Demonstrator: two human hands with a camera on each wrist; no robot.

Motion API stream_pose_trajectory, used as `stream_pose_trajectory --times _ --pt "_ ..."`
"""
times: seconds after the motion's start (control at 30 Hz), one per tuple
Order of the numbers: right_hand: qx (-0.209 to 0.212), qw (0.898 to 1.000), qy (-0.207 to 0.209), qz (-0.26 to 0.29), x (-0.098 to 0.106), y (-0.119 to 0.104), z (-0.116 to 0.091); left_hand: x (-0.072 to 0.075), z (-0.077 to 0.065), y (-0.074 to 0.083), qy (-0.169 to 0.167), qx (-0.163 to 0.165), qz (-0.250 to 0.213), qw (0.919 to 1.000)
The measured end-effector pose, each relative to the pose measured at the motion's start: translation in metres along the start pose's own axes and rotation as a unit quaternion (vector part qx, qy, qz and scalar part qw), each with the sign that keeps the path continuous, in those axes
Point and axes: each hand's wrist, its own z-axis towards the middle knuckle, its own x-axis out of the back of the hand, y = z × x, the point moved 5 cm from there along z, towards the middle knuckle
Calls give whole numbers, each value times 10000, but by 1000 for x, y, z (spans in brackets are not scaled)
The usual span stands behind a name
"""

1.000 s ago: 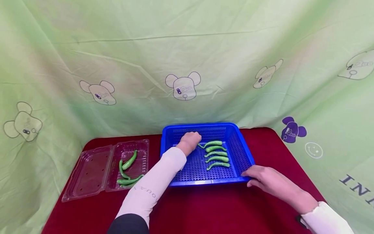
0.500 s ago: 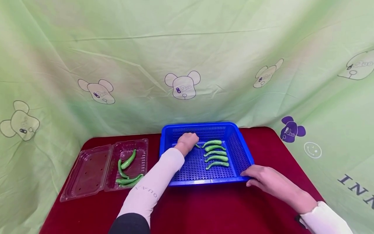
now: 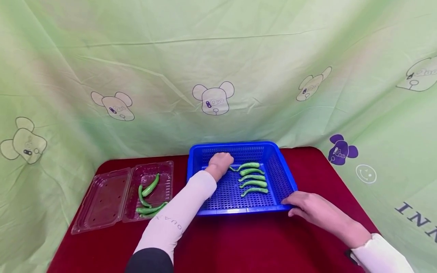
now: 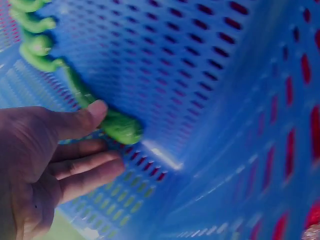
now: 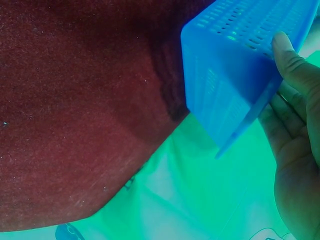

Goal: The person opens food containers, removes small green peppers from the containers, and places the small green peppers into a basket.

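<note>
My left hand (image 3: 220,165) reaches into the far left part of a blue perforated plastic basket (image 3: 235,211). In the left wrist view its thumb and fingers pinch a green chili pepper (image 4: 120,128) by the thick end, low along the basket's far wall. The pepper's thin tip points toward a column of several green chili peppers (image 3: 253,184) lying crosswise on the basket floor, right of that hand. At the near right corner, my right hand (image 3: 319,209) grips the basket rim, its thumb (image 5: 285,47) against the outer wall in the right wrist view.
Left of the basket, a clear plastic clamshell box (image 3: 169,185) lies open with several green chili peppers (image 3: 150,185) in its right half. Both containers stand on a red cloth-covered table (image 3: 239,242). A pale green printed curtain (image 3: 164,68) encloses the back and sides.
My left hand, with the chili pepper, shifts slightly left and then back right, bringing the pepper's tip close to the farthest one in the column. The right hand stays on the rim.
</note>
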Motion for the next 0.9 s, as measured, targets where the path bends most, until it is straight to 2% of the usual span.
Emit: stream_pose_trajectory --times 0.17,0.27,0.43,0.53,0.6,0.7,0.8,0.9 --pt "-25 10000 24 -46 1 1 -2 24 -7 -4 215 66 48 9997" --pt "2 10000 62 -9 0 1 -3 42 -18 -11 481 106 -295 9983" --pt "72 9999 62 37 -2 0 -1 70 -56 -43 1183 320 -1005 9874" --pt "104 9999 65 7 -2 0 0 76 -82 -71 1586 565 -1165 9788" --pt "133 9999 86 -20 -1 0 0 73 -101 -92 1707 815 -1223 9743" --pt "170 9998 116 -32 0 1 0 57 -127 -124 1659 1177 -1270 9708" --pt "197 9997 133 -48 1 2 1 30 -152 -151 1258 1396 -1395 9722" --pt "237 9996 136 -63 0 3 3 3 -175 -172 779 1516 -1595 9724"
